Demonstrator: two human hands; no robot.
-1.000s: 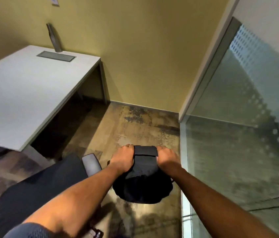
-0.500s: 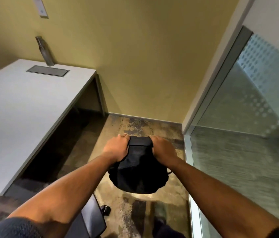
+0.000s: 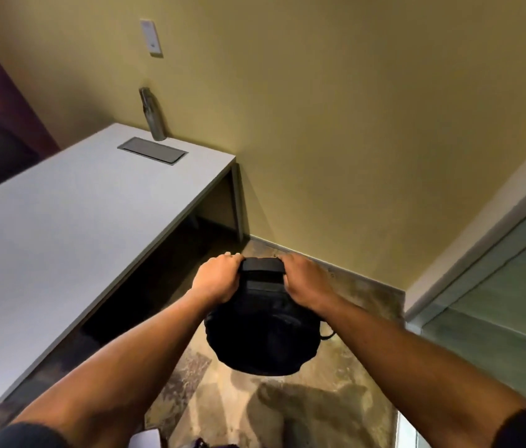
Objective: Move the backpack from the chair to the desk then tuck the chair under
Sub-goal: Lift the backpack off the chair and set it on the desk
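A black backpack (image 3: 263,337) hangs in the air above the floor, to the right of the white desk (image 3: 61,240). My left hand (image 3: 218,279) grips the left side of its top and my right hand (image 3: 303,281) grips the right side, with the top handle showing between them. The backpack is apart from the desk, a little past its front edge. The chair is out of sight except perhaps a pale bit at the bottom edge (image 3: 146,439).
A metal bottle (image 3: 153,114) stands at the desk's back edge by a grey cable hatch (image 3: 153,150). A yellow wall lies ahead and a glass partition (image 3: 497,302) stands at the right. Patterned carpet (image 3: 336,399) covers the floor below.
Both hands have lifted the backpack higher and away from the chair. The view has tilted up, so the chair has dropped out of the frame.
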